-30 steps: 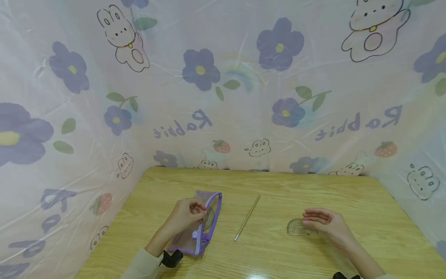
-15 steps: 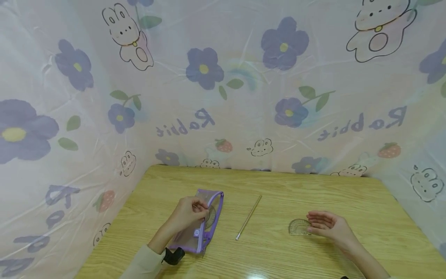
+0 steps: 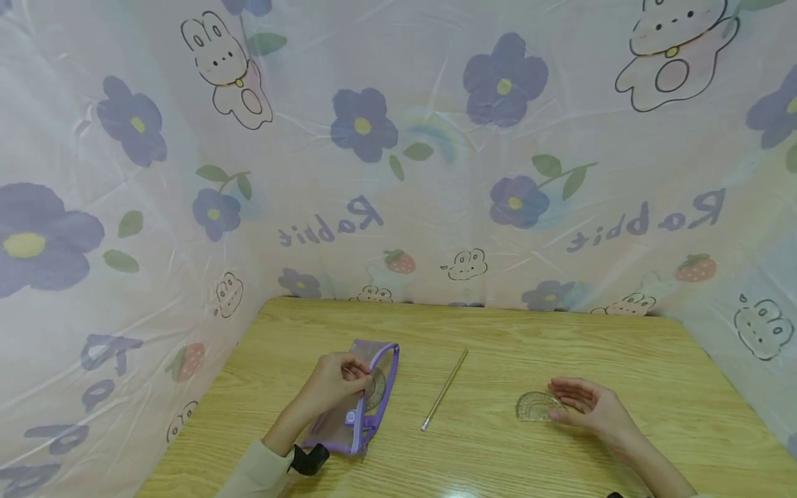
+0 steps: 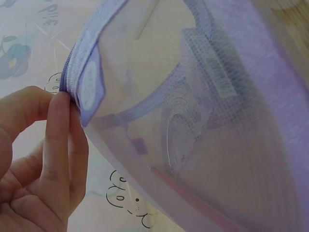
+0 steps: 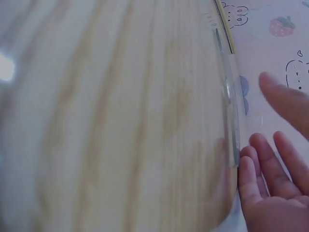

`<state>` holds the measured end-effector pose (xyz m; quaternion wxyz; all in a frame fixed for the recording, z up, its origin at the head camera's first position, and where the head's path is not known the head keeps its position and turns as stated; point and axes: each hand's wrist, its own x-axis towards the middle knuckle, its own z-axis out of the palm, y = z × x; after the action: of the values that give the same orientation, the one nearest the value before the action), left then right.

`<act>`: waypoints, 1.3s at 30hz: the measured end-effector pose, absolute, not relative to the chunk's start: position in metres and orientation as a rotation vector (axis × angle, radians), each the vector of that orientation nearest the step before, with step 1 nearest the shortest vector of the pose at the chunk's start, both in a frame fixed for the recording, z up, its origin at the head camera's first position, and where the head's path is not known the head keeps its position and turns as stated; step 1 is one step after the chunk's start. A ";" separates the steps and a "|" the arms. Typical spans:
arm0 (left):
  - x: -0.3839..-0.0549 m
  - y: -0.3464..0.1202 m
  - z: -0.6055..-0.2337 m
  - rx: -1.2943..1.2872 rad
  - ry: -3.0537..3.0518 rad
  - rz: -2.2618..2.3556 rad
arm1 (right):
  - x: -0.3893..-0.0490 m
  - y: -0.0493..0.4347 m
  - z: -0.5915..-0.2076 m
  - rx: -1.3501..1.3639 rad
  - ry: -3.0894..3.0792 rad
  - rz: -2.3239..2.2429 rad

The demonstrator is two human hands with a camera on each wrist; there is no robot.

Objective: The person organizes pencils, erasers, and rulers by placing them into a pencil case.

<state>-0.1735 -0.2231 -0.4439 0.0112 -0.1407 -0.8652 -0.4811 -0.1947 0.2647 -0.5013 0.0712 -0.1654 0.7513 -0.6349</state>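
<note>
My left hand [image 3: 339, 380] pinches the zipper edge of a purple-trimmed mesh pencil case [image 3: 333, 422] between thumb and fingertips, and the case's mouth gapes. Through the mesh in the left wrist view show a clear protractor [image 4: 186, 128], a barcode label [image 4: 217, 72] and a thin reddish stick [image 4: 188, 195]. On the right, a second clear protractor [image 3: 533, 407] lies on the table, flat edge toward me. Beside it is my right hand [image 3: 594, 411], fingers loosely extended and thumb apart from them; thumb and fingertips overlap the protractor's right end in the head view.
A gold pencil [image 3: 445, 391] lies slanted on the wooden table [image 3: 486, 346] between the two hands. Behind and along the sides hangs a printed curtain [image 3: 423, 194] with rabbits and flowers, close to the table's far edge.
My right hand has drawn slightly right and its thumb has shifted, so more of the protractor beside it shows. The left hand keeps its pinch on the pencil case. The head view has shifted slightly.
</note>
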 end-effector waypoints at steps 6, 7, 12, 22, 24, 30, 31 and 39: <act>-0.173 -0.225 -0.445 -0.431 -2.712 -1.494 | -0.194 0.266 -0.503 -0.520 2.298 -1.848; -0.173 -0.225 -0.445 -0.431 -2.714 -1.486 | -0.195 0.265 -0.503 -0.518 2.307 -1.833; -0.170 -0.225 -0.444 -0.431 -2.718 -1.468 | -0.196 0.264 -0.507 -0.520 2.360 -1.754; -0.169 -0.224 -0.442 -0.424 -2.709 -1.506 | -0.198 0.260 -0.513 -0.641 2.498 -1.722; -0.169 -0.224 -0.441 -0.425 -2.707 -1.502 | -0.197 0.259 -0.512 -0.603 2.522 -1.699; -0.168 -0.225 -0.440 -0.438 -2.721 -1.427 | -0.197 0.257 -0.510 -0.535 2.573 -1.633; -0.168 -0.225 -0.440 -0.442 -2.723 -1.420 | -0.197 0.257 -0.510 -0.523 2.586 -1.617; -0.169 -0.225 -0.440 -0.448 -2.715 -1.481 | -0.196 0.252 -0.505 -0.484 2.721 -1.491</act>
<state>-0.1691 -0.2245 -0.4399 0.0085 -0.1434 -0.8687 -0.4740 -0.1955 0.2523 -0.5047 0.0007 -0.1540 0.8665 -0.4748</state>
